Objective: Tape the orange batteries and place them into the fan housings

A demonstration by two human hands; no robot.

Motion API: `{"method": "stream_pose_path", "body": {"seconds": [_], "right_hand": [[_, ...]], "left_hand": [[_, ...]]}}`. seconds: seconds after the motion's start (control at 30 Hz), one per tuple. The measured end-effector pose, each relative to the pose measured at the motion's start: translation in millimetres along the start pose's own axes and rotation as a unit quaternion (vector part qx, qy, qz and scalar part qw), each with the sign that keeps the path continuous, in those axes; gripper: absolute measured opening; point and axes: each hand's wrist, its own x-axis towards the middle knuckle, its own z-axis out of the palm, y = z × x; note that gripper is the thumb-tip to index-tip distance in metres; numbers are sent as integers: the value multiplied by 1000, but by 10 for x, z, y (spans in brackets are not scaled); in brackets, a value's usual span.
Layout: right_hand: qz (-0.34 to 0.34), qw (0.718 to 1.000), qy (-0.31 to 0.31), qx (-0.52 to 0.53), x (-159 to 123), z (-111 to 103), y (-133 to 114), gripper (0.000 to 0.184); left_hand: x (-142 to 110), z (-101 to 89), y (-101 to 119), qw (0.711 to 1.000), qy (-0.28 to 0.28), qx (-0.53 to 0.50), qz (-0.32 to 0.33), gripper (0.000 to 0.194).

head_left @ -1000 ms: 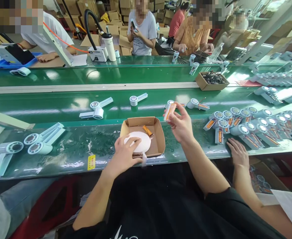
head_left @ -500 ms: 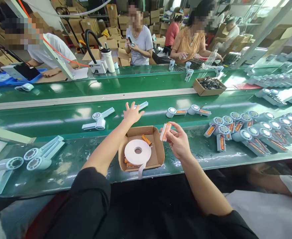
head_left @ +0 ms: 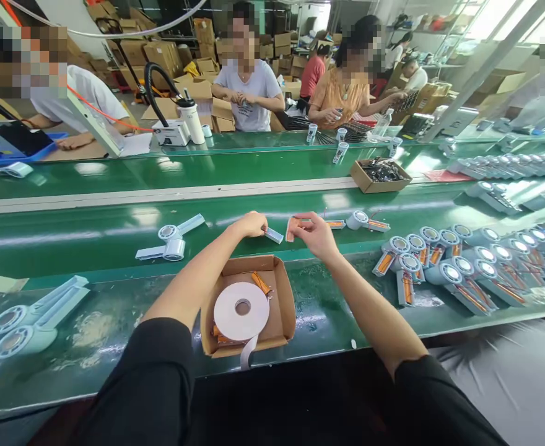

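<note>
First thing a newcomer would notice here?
Probably the big white tape roll in the open cardboard box at the front edge of the bench, its loose end hanging over the rim. Just beyond, the left hand grips a pale blue casing, while the right hand pinches a small piece. Then the crowd of round-headed casings on the right.

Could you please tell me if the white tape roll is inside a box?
In: the tape roll lies within the cardboard box, its loose end over the near rim.
</note>
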Motion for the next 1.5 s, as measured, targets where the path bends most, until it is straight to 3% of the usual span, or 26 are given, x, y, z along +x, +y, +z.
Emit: {"method": "stream_pose_path", "body": {"seconds": [0.07, 0.2, 0.4, 0.6, 0.73, 0.97, 1.13, 1.33, 1.43, 1.5], "right_hand": [[-8, 990, -55, -130, 286, 134, 43, 31], [-29, 926, -158, -342, 520, 251, 103, 28], [-14, 871, -193, -451, 531, 246, 172, 34], [17, 810, -232, -538, 578, 376, 157, 41], [18, 786, -248, -566, 599, 415, 80, 37], [-13, 787, -233, -572, 585, 268, -59, 28], [-22, 796, -240, -555, 548, 95, -1, 35], [18, 791, -261, -553, 620, 265, 168, 35], [33, 815, -243, -525, 703, 312, 180, 29], [32, 848, -205, -489, 714, 239, 138, 23]], "left_hand": [[35, -69, -1, 999, -34, -5, 14, 31], [32, -112, 19, 999, -44, -11, 14, 32], [84, -32, 95, 999, -19, -31, -5, 32], [171, 40, 167, 998, -1, -57, -33, 35], [197, 55, 244, 997, 7, -66, -49, 36], [205, 14, 352, 996, 15, -64, -62, 35], [237, 70, 397, 994, 26, -84, -62, 36], [266, 115, 424, 992, 31, -108, -60, 36], [289, 112, 457, 990, 40, -117, -60, 35], [299, 46, 515, 990, 51, -124, -52, 34]]}}
